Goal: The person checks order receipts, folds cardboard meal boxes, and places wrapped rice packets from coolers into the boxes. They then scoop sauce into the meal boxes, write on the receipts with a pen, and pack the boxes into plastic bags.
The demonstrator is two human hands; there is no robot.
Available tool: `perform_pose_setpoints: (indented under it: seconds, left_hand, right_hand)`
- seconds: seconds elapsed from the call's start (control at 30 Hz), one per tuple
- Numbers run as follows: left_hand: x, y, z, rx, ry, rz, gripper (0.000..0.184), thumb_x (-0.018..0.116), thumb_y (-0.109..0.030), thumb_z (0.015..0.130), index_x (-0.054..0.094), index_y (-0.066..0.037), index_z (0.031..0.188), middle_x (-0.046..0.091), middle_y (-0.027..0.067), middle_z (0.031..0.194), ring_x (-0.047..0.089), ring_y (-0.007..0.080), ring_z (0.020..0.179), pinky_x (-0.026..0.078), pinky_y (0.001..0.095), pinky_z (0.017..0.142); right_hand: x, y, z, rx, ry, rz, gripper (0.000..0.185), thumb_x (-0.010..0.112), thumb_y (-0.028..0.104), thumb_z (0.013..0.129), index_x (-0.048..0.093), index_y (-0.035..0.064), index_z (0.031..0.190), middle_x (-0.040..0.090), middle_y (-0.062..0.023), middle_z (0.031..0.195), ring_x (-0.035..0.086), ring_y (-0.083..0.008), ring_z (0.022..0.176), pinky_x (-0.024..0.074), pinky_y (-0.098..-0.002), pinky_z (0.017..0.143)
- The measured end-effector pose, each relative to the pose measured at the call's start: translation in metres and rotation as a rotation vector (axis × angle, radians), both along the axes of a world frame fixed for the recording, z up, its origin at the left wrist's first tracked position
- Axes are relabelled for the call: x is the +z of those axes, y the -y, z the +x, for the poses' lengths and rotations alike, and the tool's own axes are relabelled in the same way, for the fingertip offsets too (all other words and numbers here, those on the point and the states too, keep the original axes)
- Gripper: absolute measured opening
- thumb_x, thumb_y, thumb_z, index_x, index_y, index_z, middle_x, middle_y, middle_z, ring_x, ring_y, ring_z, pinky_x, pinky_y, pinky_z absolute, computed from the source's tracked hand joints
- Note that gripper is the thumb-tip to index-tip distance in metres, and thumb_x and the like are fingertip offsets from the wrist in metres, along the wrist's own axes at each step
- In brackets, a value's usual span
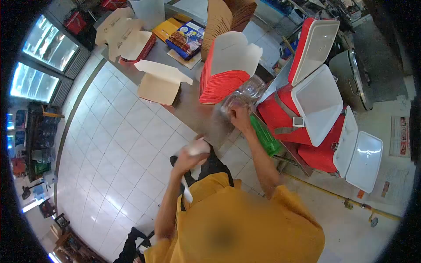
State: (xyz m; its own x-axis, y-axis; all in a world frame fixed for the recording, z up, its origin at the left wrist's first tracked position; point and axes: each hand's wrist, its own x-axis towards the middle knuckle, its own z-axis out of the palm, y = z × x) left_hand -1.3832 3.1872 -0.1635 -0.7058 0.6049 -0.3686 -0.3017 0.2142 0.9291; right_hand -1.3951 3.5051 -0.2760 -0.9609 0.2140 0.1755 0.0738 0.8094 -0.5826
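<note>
My left hand (186, 162) is closed around a small white object (198, 147), blurred by motion, in front of my waist. Over the edge of the metal table, my right hand (239, 117) is pinched at some clear plastic (251, 91), which looks like a container or bottle; its exact shape is unclear. Just beyond that hand stands a nested stack of red and white cartons (223, 85). A green bottle (265, 136) lies beside my right forearm. Farther left on the table, an open carton with a brown inside (158, 87) faces me.
Two red coolers with open white lids (316, 103) (346, 140) stand at the right. Toward the back are brown cardboard pieces (219, 26), a blue packet (186, 38), more open cartons (138, 46) and a white bucket (148, 13). Lit fridges (37, 81) stand far left.
</note>
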Motion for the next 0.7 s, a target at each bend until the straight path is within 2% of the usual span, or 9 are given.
perform_pose_setpoints:
  seconds: [0.07, 0.23, 0.4, 0.47, 0.53, 0.57, 0.6, 0.67, 0.7]
  left_hand:
    - [-0.030, -0.061, -0.023, -0.369, -0.255, -0.276, 0.084, 0.078, -0.037, 0.072, 0.045, -0.005, 0.143, 0.071, 0.0162, 0.099, 0.070, 0.0333, 0.088, 0.053, 0.0406, 0.081]
    - [-0.084, -0.150, -0.046, -0.507, -0.701, -0.453, 0.103, 0.076, -0.046, 0.068, 0.026, -0.011, 0.151, 0.069, 0.0228, 0.091, 0.068, 0.0434, 0.081, 0.054, 0.0505, 0.073]
    - [-0.079, -0.151, -0.037, -0.456, -0.616, -0.572, 0.103, 0.075, -0.044, 0.068, 0.022, -0.012, 0.150, 0.069, 0.0232, 0.089, 0.068, 0.0427, 0.083, 0.054, 0.0521, 0.073]
    - [-0.081, -0.151, -0.035, -0.485, -0.592, -0.582, 0.104, 0.076, -0.044, 0.068, 0.022, -0.012, 0.150, 0.069, 0.0224, 0.089, 0.068, 0.0415, 0.083, 0.054, 0.0508, 0.072]
    - [-0.097, -0.156, -0.036, -0.487, -0.620, -0.588, 0.104, 0.076, -0.045, 0.067, 0.023, -0.012, 0.151, 0.070, 0.0210, 0.089, 0.069, 0.0401, 0.083, 0.054, 0.0490, 0.072]
    - [-0.088, -0.157, -0.039, -0.482, -0.597, -0.557, 0.098, 0.076, -0.046, 0.067, 0.031, -0.012, 0.147, 0.070, 0.0197, 0.089, 0.069, 0.0388, 0.083, 0.055, 0.0487, 0.071]
    - [-0.078, -0.158, -0.042, -0.466, -0.572, -0.529, 0.093, 0.076, -0.047, 0.066, 0.039, -0.011, 0.144, 0.070, 0.0184, 0.089, 0.069, 0.0374, 0.082, 0.055, 0.0483, 0.071]
    - [-0.085, -0.162, -0.041, -0.579, -0.569, -0.535, 0.079, 0.076, -0.049, 0.065, 0.054, -0.011, 0.131, 0.070, 0.0159, 0.089, 0.070, 0.0348, 0.081, 0.055, 0.0483, 0.070]
    - [-0.099, -0.162, -0.029, -0.475, -0.546, -0.452, 0.081, 0.078, -0.049, 0.063, 0.054, -0.007, 0.129, 0.069, 0.0187, 0.092, 0.068, 0.0365, 0.085, 0.053, 0.0489, 0.075]
  right_hand:
    - [0.008, -0.003, -0.002, 0.044, -0.004, -0.084, 0.009, 0.065, 0.008, 0.081, 0.067, 0.0004, 0.083, 0.066, -0.0193, 0.076, 0.065, -0.0347, 0.070, 0.0488, -0.0430, 0.064]
    - [-0.006, -0.016, -0.001, 0.016, -0.076, -0.108, 0.009, 0.061, 0.008, 0.088, 0.065, 0.0000, 0.089, 0.065, -0.0190, 0.078, 0.066, -0.0347, 0.073, 0.0495, -0.0432, 0.066]
    - [0.048, -0.024, -0.002, -0.140, -0.104, -0.186, 0.013, 0.060, 0.012, 0.092, 0.062, 0.0000, 0.096, 0.066, -0.0196, 0.083, 0.066, -0.0364, 0.076, 0.0498, -0.0462, 0.069]
    - [0.057, -0.038, -0.008, -0.144, -0.118, -0.043, 0.017, 0.058, 0.015, 0.094, 0.061, -0.0007, 0.099, 0.066, -0.0211, 0.083, 0.066, -0.0381, 0.079, 0.0497, -0.0476, 0.071]
    - [0.153, -0.021, -0.013, -0.417, 0.010, -0.203, 0.020, 0.058, 0.008, 0.090, 0.058, -0.0011, 0.108, 0.062, -0.0221, 0.102, 0.060, -0.0403, 0.101, 0.0467, -0.0462, 0.090]
    - [0.169, -0.026, -0.008, -0.464, -0.186, -0.116, 0.021, 0.060, 0.006, 0.089, 0.057, -0.0015, 0.109, 0.062, -0.0185, 0.104, 0.060, -0.0375, 0.100, 0.0465, -0.0448, 0.091]
    - [0.179, -0.043, -0.006, -0.518, -0.424, 0.209, 0.011, 0.059, 0.006, 0.092, 0.060, -0.0008, 0.101, 0.067, -0.0142, 0.095, 0.065, -0.0269, 0.086, 0.0524, -0.0397, 0.077]
    - [0.250, -0.035, 0.006, -0.611, -0.558, 0.213, 0.018, 0.062, 0.015, 0.092, 0.063, -0.0012, 0.099, 0.068, -0.0165, 0.094, 0.066, -0.0283, 0.083, 0.0531, -0.0400, 0.074]
    - [0.286, -0.023, 0.017, -0.636, -0.582, 0.181, 0.021, 0.064, 0.019, 0.092, 0.065, -0.0013, 0.098, 0.069, -0.0177, 0.094, 0.067, -0.0290, 0.082, 0.0534, -0.0402, 0.073]
